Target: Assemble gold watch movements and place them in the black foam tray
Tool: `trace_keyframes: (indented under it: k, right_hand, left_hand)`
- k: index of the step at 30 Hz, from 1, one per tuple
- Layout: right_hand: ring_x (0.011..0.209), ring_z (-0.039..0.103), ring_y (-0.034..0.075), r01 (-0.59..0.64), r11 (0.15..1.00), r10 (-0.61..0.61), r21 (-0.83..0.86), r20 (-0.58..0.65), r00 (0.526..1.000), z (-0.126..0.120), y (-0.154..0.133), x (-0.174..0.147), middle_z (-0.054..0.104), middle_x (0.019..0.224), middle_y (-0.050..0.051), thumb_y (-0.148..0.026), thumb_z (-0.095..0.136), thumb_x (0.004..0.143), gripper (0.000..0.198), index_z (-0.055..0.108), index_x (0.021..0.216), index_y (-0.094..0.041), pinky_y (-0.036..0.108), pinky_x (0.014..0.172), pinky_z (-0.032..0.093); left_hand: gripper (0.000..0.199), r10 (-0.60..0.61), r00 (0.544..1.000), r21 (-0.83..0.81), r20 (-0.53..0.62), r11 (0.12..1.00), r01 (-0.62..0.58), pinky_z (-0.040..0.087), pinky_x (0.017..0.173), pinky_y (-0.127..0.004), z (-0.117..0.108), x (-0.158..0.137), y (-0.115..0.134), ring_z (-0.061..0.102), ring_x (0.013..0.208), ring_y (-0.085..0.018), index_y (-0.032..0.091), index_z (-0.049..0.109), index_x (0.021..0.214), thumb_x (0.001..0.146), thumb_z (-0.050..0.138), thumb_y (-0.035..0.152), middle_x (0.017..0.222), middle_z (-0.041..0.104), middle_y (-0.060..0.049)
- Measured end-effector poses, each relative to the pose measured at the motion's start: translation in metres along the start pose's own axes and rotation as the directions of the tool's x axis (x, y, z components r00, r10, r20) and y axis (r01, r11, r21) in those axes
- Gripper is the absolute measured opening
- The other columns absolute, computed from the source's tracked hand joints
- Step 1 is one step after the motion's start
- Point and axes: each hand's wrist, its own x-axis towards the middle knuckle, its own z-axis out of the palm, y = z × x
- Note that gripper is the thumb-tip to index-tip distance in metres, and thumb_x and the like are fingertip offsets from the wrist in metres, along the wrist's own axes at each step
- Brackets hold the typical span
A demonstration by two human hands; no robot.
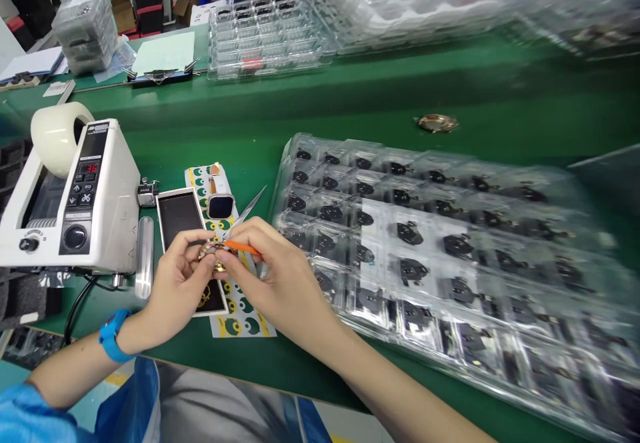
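My left hand (183, 273) is closed, pinching a small gold-coloured metal part (213, 250) that looks like a watch piece; the fingers cover much of it. Fingers of my right hand (265, 263) meet it from the other side and grip a thin orange tool (243, 248), its tip at the part. A pointed silver blade, perhaps tweezers (249, 212), sticks out beyond the right fingers. Below both hands lie an open dark-lined white box (179, 215) and a yellow-and-white sticker sheet (235, 306). A smartwatch-like piece (221, 206) rests on the sheet.
A white tape dispenser (103, 196) with a tape roll stands at the left. Clear plastic trays (345, 146) of dark parts fill the right side. A loose metal part (437, 122) lies behind them. More trays (265, 36) and a clipboard (165, 53) sit on the back ledge.
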Motion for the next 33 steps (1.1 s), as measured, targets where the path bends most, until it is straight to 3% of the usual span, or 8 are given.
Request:
trace_keyframes:
  k: [4,7,9,11,12,16,20,33]
  right_hand:
    - [0.072,0.061,0.018,0.185,0.969,-0.191,-0.165,-0.019,0.981,-0.003,0.000,0.001,0.061,0.079,0.003,-0.010,0.050,0.087,0.013,0.052,0.082,-0.022,0.027,0.056,0.047]
    - [0.073,0.064,0.019,0.346,0.873,-0.407,-0.344,-0.123,0.905,-0.005,-0.003,-0.006,0.067,0.085,0.006,-0.014,0.056,0.086,0.016,0.057,0.098,-0.024,0.028,0.056,0.049]
    - [0.060,0.061,0.016,0.456,0.762,-0.571,-0.460,-0.144,0.808,-0.005,-0.005,-0.013,0.070,0.081,0.003,-0.016,0.057,0.086,0.019,0.061,0.102,-0.027,0.028,0.050,0.045]
    - [0.051,0.054,0.013,0.549,0.641,-0.687,-0.536,-0.082,0.722,-0.003,-0.006,-0.019,0.071,0.075,0.000,-0.015,0.054,0.087,0.020,0.065,0.096,-0.029,0.027,0.045,0.040]
    - [0.050,0.052,0.013,0.564,0.606,-0.707,-0.561,-0.055,0.705,-0.003,-0.006,-0.020,0.071,0.075,0.000,-0.014,0.053,0.087,0.021,0.067,0.093,-0.029,0.028,0.044,0.038]
    - [0.054,0.053,0.015,0.444,0.678,-0.606,-0.586,-0.104,0.789,0.000,-0.004,-0.014,0.074,0.082,0.006,-0.012,0.058,0.087,0.016,0.066,0.093,-0.023,0.028,0.049,0.039]
    - [0.060,0.059,0.017,0.392,0.765,-0.519,-0.511,-0.130,0.845,0.001,0.000,-0.007,0.074,0.084,0.008,-0.009,0.059,0.087,0.015,0.062,0.095,-0.021,0.028,0.051,0.042]
    - [0.059,0.063,0.018,0.506,0.700,-0.605,-0.503,-0.043,0.795,-0.002,0.006,-0.008,0.076,0.081,0.011,-0.008,0.055,0.089,0.010,0.058,0.096,-0.014,0.029,0.053,0.046]
  left_hand:
    - [0.007,0.089,0.992,0.283,0.090,0.953,-0.111,0.047,0.069,-0.025,-0.005,0.002,0.002,0.060,0.075,-0.014,0.019,0.064,0.090,0.086,0.060,0.023,0.084,0.063,-0.002]
    - [0.009,0.259,0.964,0.470,0.059,0.845,-0.256,0.042,0.066,-0.025,-0.007,0.003,0.009,0.055,0.075,-0.015,0.018,0.066,0.076,0.083,0.060,0.017,0.077,0.059,-0.002]
    - [0.008,0.259,0.966,0.460,0.008,0.856,-0.233,0.041,0.065,-0.026,-0.007,0.003,0.013,0.053,0.071,-0.015,0.018,0.064,0.071,0.079,0.063,0.018,0.071,0.057,-0.001]
    - [0.012,0.153,0.988,0.349,-0.031,0.928,-0.133,0.041,0.060,-0.024,-0.006,0.004,0.014,0.052,0.063,-0.013,0.018,0.059,0.068,0.074,0.068,0.022,0.064,0.057,0.001]
    - [0.016,0.090,0.995,0.275,-0.036,0.958,-0.077,0.040,0.057,-0.023,-0.006,0.004,0.015,0.051,0.058,-0.012,0.018,0.056,0.067,0.071,0.071,0.023,0.061,0.057,0.003]
    - [0.034,-0.094,0.996,0.027,0.001,0.995,0.094,0.041,0.047,-0.019,-0.004,0.004,0.014,0.052,0.046,-0.009,0.019,0.049,0.069,0.066,0.079,0.035,0.052,0.055,0.007]
    - [0.039,-0.129,0.991,-0.064,0.040,0.989,0.132,0.050,0.052,-0.021,-0.002,0.001,0.014,0.062,0.052,-0.011,0.018,0.053,0.082,0.067,0.081,0.040,0.062,0.065,0.004]
    - [0.011,0.020,0.994,0.123,0.104,0.992,-0.033,0.055,0.064,-0.016,-0.008,-0.009,0.002,0.064,0.065,-0.008,0.018,0.058,0.100,0.089,0.056,0.017,0.074,0.067,0.002]
